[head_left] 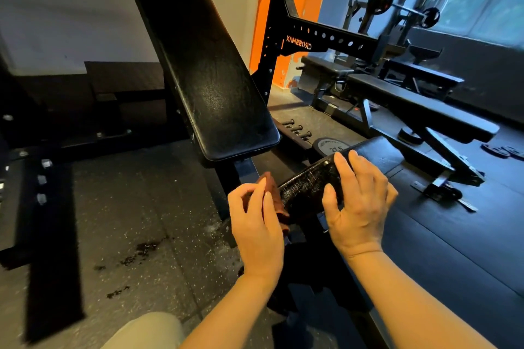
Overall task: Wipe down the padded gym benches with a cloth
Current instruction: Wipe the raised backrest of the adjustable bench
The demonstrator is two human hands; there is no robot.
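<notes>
The left hand [256, 224] has its fingers curled round a reddish-brown cloth [273, 193], pressing it to the near left edge of the seat pad [312, 187]. The right hand [358, 207] lies spread over the pad's right side, fingers curved over the far edge and thumb on the scuffed top. The pad tilts, with its cracked corner facing the camera. Just beyond it rises the inclined back pad [204, 65], its lower edge near the cloth but not touching. Left of the hands is open speckled floor [127, 221] with dark spots. Right of the seat, a flat bench [419, 105] stands apart across a strip of mat. A rack [286, 37] stands behind the back pad.
</notes>
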